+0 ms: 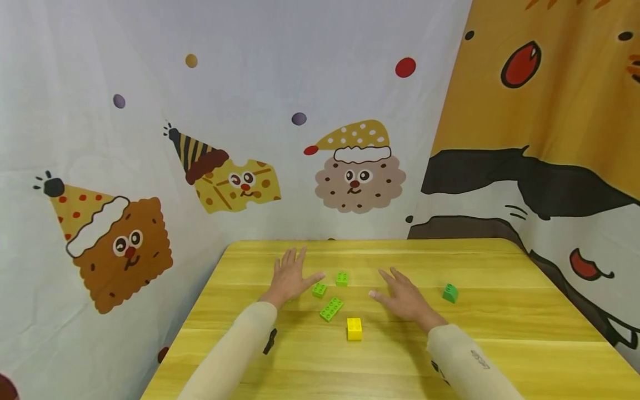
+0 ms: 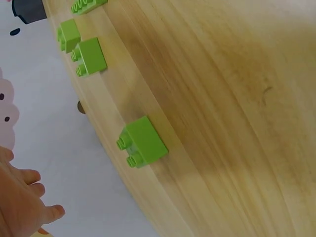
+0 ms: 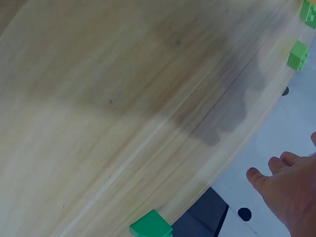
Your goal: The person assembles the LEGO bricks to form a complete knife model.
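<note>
My left hand (image 1: 290,279) is spread with straight fingers over the left part of the table, holding nothing. Mostly hidden beneath its wrist in the head view is a light green block (image 2: 143,142), plain in the left wrist view. Just right of the thumb lie two small light green studded blocks (image 1: 319,289) (image 1: 342,279) and a longer light green block (image 1: 331,309). My right hand (image 1: 402,296), also empty, has its fingers extended toward the middle. A yellow block (image 1: 354,330) sits between the forearms, and a dark green curved-top block (image 1: 450,293) stands to the right.
The wooden table (image 1: 500,361) has its far edge close to a white cloth backdrop (image 1: 250,83) printed with cartoon food figures. An orange, black and white printed section (image 1: 555,128) borders the table's right side.
</note>
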Demonstrator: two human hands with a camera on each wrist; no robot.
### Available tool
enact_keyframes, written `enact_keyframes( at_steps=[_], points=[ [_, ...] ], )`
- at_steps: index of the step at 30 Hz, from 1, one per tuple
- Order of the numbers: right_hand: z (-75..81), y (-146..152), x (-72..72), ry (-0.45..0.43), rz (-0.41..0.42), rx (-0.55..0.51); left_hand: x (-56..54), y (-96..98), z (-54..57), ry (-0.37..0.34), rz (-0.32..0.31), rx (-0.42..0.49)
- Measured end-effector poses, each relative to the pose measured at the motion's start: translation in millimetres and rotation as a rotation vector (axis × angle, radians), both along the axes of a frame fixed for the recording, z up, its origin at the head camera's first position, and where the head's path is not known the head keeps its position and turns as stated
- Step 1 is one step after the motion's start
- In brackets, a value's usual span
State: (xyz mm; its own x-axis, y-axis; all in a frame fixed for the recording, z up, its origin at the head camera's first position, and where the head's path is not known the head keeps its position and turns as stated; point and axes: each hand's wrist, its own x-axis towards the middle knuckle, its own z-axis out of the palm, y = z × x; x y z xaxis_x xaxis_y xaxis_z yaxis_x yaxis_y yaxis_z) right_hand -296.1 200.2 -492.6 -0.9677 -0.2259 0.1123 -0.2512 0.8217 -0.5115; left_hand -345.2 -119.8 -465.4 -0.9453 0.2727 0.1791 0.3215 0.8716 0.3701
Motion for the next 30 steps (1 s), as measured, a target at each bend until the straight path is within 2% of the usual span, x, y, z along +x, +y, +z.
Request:
enact_keyframes(
  at_steps=[12, 25, 30],
  points=[
    [-4.0, -6.7, 7.7, -0.048, 0.038, -0.097, 6.2, 5.9, -4.7, -0.093, -0.004, 0.147],
    [-13.9, -15.7, 15.2, -0.135, 0.034, -0.251, 15.6, 10.7, -11.1, -0.093, 0.006, 0.272],
    [-15.7, -18.2, 17.1, -0.154, 0.029, -0.277, 19.7, 11.2, -13.3, -0.1, 0.013, 0.335]
  ],
)
